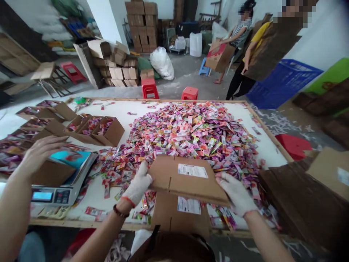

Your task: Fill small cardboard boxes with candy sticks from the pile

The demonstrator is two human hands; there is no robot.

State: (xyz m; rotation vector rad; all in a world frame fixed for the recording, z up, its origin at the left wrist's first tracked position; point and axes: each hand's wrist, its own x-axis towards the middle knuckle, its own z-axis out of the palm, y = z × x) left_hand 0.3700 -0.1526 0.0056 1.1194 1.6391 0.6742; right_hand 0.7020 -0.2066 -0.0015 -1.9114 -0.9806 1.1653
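Between my hands is a flat, folded cardboard box (160,178) with a white printed label. My left hand (138,183), in a white glove, grips its left edge. Gloved the same way, my right hand (236,194) has hold of the right edge. A second cardboard box (166,213) with a similar label lies just below it, at the table's near edge. Beyond the box spreads a large heap of small colourful packets (180,134). Some packets lie loose near my left hand.
At the left, a co-worker's bare hand (40,153) is over a box at a digital scale (65,196). Packet-filled open boxes (109,133) stand behind it. Flattened brown cardboard (289,196) lies at the right. Across the room, two people handle cardboard by a blue crate (280,83).
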